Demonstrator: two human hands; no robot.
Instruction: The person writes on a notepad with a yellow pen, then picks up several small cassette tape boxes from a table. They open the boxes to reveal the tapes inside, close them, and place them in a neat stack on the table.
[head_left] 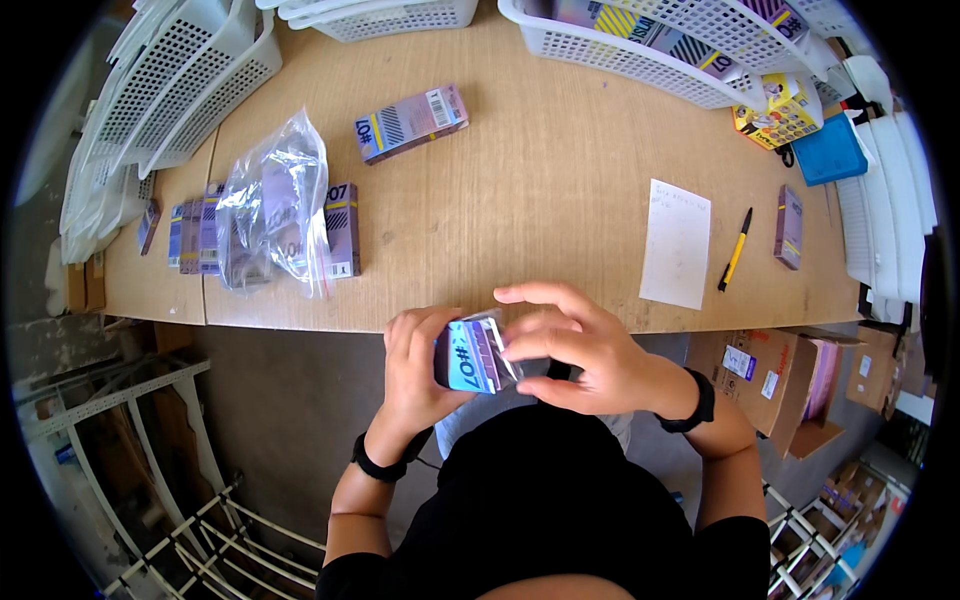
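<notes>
My left hand (412, 365) is wrapped round a small box (470, 358) with a blue and purple face, held just off the table's front edge. Clear plastic (508, 360) shows at the box's right side. Close by, my right hand (580, 345) has its fingers apart, with some fingertips at or against that plastic; whether they touch it is hard to tell. On the table to the left, a clear plastic bag (272, 215) lies over a row of purple boxes (343, 230). Another purple box (410, 122) lies farther back.
White perforated baskets (560, 45) line the table's back, with more (205, 90) at the left. On the right are a paper sheet (675, 245), a yellow pen (736, 250), a purple box (788, 228) and a blue case (830, 152). Cardboard cartons (760, 385) stand below the table's right side.
</notes>
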